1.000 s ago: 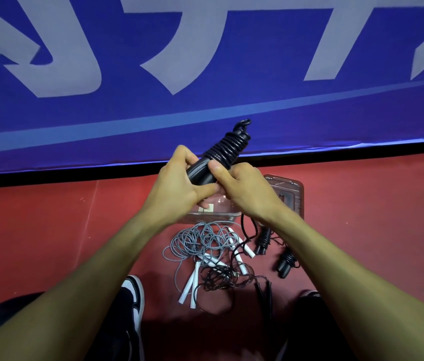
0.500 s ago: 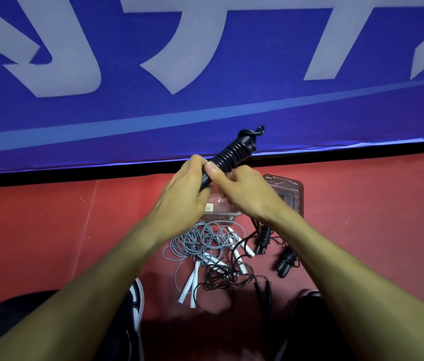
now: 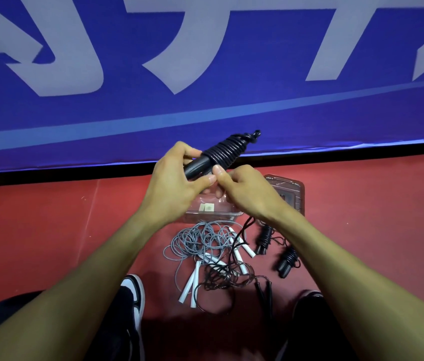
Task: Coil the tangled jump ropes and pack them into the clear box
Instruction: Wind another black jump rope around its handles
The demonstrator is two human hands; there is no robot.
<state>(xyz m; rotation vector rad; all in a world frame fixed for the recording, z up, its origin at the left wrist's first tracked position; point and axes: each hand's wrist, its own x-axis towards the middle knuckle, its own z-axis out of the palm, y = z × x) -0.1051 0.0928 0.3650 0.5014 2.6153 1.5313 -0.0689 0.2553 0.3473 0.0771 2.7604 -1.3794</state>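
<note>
- 2 hands: left hand, right hand, frame centre
- 1 wound black rope bundle gripped in both
- 2 more wound black bundles, lower right
- 1 grey rope tangle, 1 loose black tangle
- 1 clear box, 1 lid
- 2 shoes

Both hands are holding one black jump rope up in front of the blue banner, its cord wound tightly round the handles. The left hand is gripping the bare handle end, while the right hand is pinching it from the other side, thumbs nearly meeting. Beneath them the clear box is sitting on the red floor, its lid lying just beside it. Nearer the person, a grey rope with white handles is lying tangled with a thin black rope, and two wound black ropes are lying close by.
</note>
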